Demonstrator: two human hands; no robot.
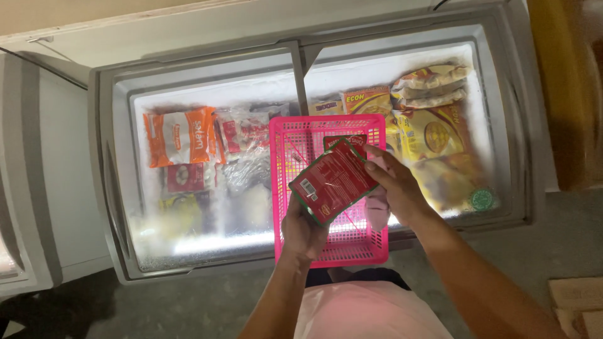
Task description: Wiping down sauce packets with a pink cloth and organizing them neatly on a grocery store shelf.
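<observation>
Gripping red packet (334, 180), both hands (352, 207) closed.

Pink plastic mesh basket (352, 242) sat on white chest freezer's (100, 188) near rim; flat red green-edged packet (333, 182) was above it, orange frozen-food bags (179, 138) left inside, yellow bags (433, 125) right.

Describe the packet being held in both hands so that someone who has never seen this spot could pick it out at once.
Start at the chest freezer with sliding glass lids; a pink plastic basket rests on its front edge. Just above the basket, the left hand and right hand hold a flat red packet with a green border, tilted. Unlike the orange and yellow bags under the glass, it is outside the freezer.
</observation>
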